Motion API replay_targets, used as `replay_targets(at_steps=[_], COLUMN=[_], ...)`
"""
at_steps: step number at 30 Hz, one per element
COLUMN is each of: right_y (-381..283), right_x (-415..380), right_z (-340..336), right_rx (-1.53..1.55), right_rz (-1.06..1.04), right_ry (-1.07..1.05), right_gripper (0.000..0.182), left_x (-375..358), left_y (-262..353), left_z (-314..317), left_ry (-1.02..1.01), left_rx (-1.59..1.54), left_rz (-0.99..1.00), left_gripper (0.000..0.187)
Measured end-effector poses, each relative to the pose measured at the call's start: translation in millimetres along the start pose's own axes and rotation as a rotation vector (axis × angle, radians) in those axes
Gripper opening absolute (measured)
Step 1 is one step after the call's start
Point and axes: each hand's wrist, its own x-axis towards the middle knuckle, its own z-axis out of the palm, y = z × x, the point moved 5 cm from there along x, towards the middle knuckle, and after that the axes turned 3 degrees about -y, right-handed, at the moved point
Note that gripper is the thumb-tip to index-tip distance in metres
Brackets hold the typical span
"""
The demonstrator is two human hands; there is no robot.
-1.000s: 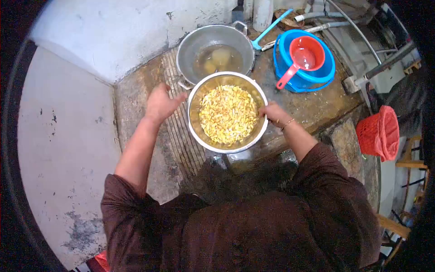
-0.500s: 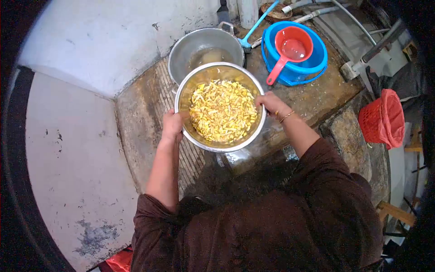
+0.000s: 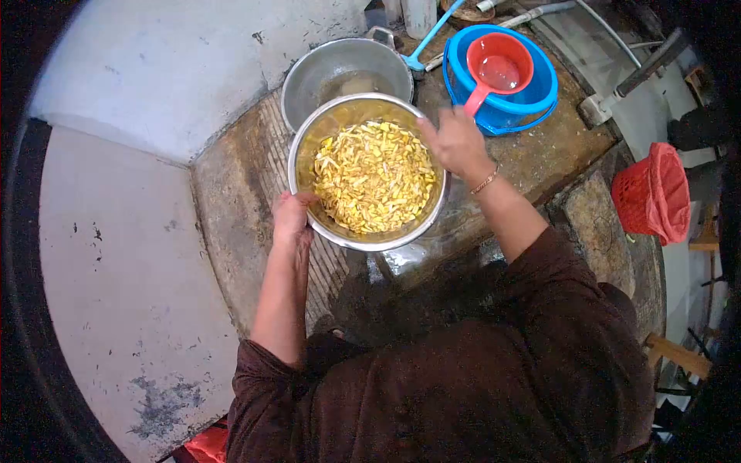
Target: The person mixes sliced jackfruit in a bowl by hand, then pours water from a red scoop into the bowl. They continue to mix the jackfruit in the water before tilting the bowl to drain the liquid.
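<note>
A metal basin (image 3: 297, 147) full of chopped yellow and whitish pieces (image 3: 374, 177) is held up in front of me. My left hand (image 3: 292, 218) is closed on its near-left rim, thumb over the inside edge. At the right rim is my right hand (image 3: 461, 145), slightly blurred, its thumb and fingers spread apart. Its fingertips come close to the handle of a red dipper (image 3: 500, 63), which rests in a blue bucket (image 3: 503, 114). Behind the basin, partly covered by it, stands a grey metal pot (image 3: 305, 85) with murky liquid in the bottom.
A light blue long-handled tool (image 3: 428, 45) lies between pot and bucket. Pipes (image 3: 540, 11) run along the back right. To the right stands a red lined basket (image 3: 656, 193). A white wall (image 3: 193, 69) borders the wet, ridged slab (image 3: 224, 185) on the left.
My right hand has loosened from the right rim and moved up, its fingers opening. The basin has shifted slightly left and up, while my left hand stays on it.
</note>
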Motion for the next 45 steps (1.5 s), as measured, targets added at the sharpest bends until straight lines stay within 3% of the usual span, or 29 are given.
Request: replay_targets(at_steps=[3,6,9,13,16,20,23,24,27,28,31,32,45], right_y=[-48.6,-80.5,-79.4,-54.8,-43.6,-31.3,-39.0,-43.5,-43.1,-39.9,-37.0,-34.9,-40.9], right_x=[14.2,20.4,37.6,49.9,37.6,8.1,-5.9,-10.1,-19.9,-21.0,-27.4,-29.6,-34.0], right_z=[-27.0,-14.7,18.2,55.6,60.3,74.1,66.5,61.1,62.4,60.4,64.1,69.0,74.2], right_rx=[0.429,0.705,0.793,0.801,0.761,0.739,0.692,0.599,0.64,0.666,0.697,0.691,0.643], right_rz=[-0.421,-0.396,-0.42,-0.281,-0.192,-0.124,-0.394,-0.328,-0.273,-0.178,-0.192,-0.197,-0.161], right_ry=[-0.081,-0.451,-0.61,-0.688,-0.683,-0.544,-0.348,-0.542,-0.124,-0.209,-0.043,-0.139,-0.083], right_gripper=[0.046,0.053,0.051,0.056,0.063,0.058,0.048,0.053,0.035,0.04,0.047,0.053,0.054], left_x=[13.6,10.0,9.7,-2.8,-10.7,-3.7,-4.4,-6.4,-8.0,-7.3,-4.3,-4.3,-5.8], left_y=[-16.5,-13.3,-15.1,-6.2,0.0,-12.7,-12.3,-10.3,-9.4,-9.1,-9.5,-9.4,-7.8], left_z=[-9.5,-9.2,-12.0,-3.0,1.3,-5.2,-6.2,-5.9,-3.7,-3.3,-3.5,-4.4,-1.3], left_ry=[-0.061,-0.088,-0.037,-0.006,0.005,0.004,0.029,0.042,0.017,0.019,0.027,0.028,0.031], left_rx=[-0.108,-0.071,-0.068,-0.066,-0.052,-0.102,-0.071,-0.043,-0.074,-0.063,-0.034,-0.03,-0.065], left_rz=[0.046,0.026,0.015,0.029,0.049,0.048,0.056,0.061,-0.007,0.015,0.067,0.071,0.064], left_gripper=[0.029,0.028,0.026,0.024,0.023,0.024,0.023,0.023,0.025,0.025,0.027,0.027,0.022])
